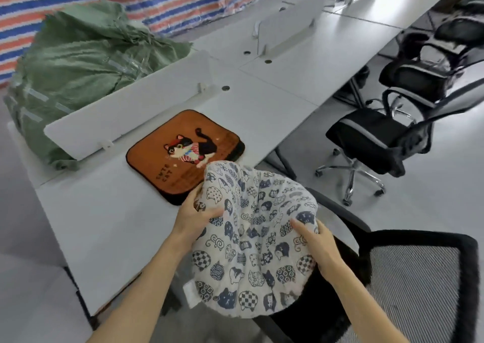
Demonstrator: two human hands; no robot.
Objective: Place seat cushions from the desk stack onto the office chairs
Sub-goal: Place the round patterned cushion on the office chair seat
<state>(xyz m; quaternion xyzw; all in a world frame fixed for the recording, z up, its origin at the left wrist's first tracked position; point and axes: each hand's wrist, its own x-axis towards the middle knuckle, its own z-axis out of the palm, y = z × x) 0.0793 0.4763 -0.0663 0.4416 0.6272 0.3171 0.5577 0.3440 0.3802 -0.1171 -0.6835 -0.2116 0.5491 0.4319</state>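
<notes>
Head view shows the person holding a white cat-print cushion (251, 240) up over the seat of the nearest office chair (419, 277), beside the desk (117, 224) edge. The left hand (195, 215) clasps the cushion's left rim, fingers curled round it; the right hand (318, 245) grips its right rim, thumb on top. An orange cat cushion (183, 154) lies flat on the desk, near a green sack (78, 62).

Reading "CUTE CAT" in small dark letters, upside down to the camera, on the near left part of the orange cushion (183, 151) lying on the desk (117, 224).
</notes>
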